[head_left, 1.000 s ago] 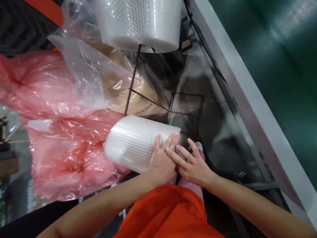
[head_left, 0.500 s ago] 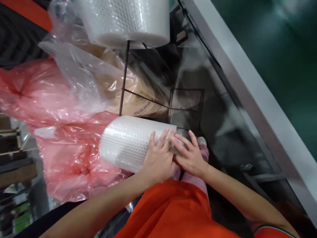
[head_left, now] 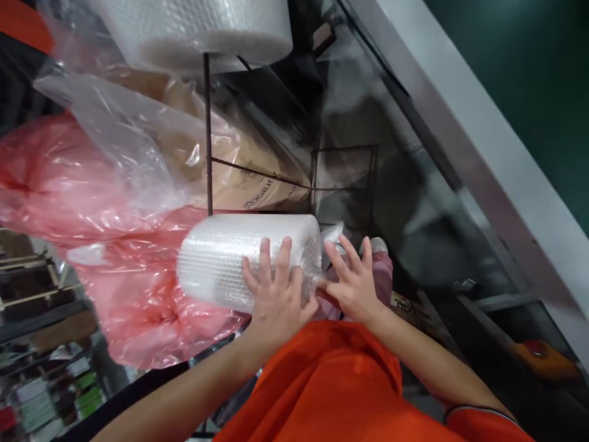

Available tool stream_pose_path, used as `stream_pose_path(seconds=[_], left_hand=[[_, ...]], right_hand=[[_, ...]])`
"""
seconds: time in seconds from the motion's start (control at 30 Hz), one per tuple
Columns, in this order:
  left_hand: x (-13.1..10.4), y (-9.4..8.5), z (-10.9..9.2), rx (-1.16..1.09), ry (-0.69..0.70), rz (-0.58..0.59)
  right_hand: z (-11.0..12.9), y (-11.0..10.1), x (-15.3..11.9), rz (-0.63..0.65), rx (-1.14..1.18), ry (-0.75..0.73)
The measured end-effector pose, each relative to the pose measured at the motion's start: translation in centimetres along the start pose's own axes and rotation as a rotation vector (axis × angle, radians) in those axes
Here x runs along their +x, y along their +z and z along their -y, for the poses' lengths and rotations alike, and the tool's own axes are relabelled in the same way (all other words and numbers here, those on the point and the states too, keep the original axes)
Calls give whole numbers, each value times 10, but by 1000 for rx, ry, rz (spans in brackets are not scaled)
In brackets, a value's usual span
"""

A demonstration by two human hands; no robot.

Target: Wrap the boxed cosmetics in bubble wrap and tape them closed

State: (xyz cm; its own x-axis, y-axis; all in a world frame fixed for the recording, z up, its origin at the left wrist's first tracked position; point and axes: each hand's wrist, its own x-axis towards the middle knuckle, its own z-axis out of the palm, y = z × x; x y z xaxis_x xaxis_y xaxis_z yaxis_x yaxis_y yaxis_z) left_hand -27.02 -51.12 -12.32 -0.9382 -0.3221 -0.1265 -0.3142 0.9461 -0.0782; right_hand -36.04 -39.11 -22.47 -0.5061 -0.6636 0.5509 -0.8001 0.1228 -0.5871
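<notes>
A roll-shaped bundle of bubble wrap lies sideways in front of my body. My left hand rests on its near side, fingers spread over the bubbled surface, thumb towards the right end. At that end, my right hand has its fingers raised and apart. Its thumb touches the gathered plastic at the end of the bundle. A loose clear flap sticks out beyond the end, near the right fingertips. What lies inside the wrap, if anything, is hidden.
A large bubble wrap roll hangs above on a dark metal frame. Pink plastic bags bulge at the left. Behind stands a brown paper sack under clear plastic. A green-topped table's grey edge runs along the right.
My left hand has moved left along the bundle, away from my right hand. The bundle's right end has turned more into sight. The whole view has shifted slightly.
</notes>
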Motion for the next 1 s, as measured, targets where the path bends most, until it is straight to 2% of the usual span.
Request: stream_pose_path(seconds=[0.1, 0.27, 0.4, 0.5, 0.63, 0.7, 0.87, 1.0], left_hand=[[-4, 3, 3, -18, -35, 0], [2, 1, 1, -35, -26, 76], [9, -4, -1, -27, -31, 137], [13, -7, -2, -23, -8, 176], [15, -3, -7, -16, -7, 144], [14, 0, -9, -18, 8, 102], [13, 6, -14, -24, 40, 73], [14, 7, -16, -47, 43, 95]], right_hand=[[5, -1, 2, -15, 14, 53], [11, -6, 4, 126, 25, 121], [11, 0, -16, 81, 205, 167], [18, 10, -31, -7, 424, 406], [35, 21, -37, -263, 681, 961], [40, 20, -36, -321, 755, 1140], [35, 6, -33, -206, 879, 1265], [23, 1, -31, -228, 1094, 1402]])
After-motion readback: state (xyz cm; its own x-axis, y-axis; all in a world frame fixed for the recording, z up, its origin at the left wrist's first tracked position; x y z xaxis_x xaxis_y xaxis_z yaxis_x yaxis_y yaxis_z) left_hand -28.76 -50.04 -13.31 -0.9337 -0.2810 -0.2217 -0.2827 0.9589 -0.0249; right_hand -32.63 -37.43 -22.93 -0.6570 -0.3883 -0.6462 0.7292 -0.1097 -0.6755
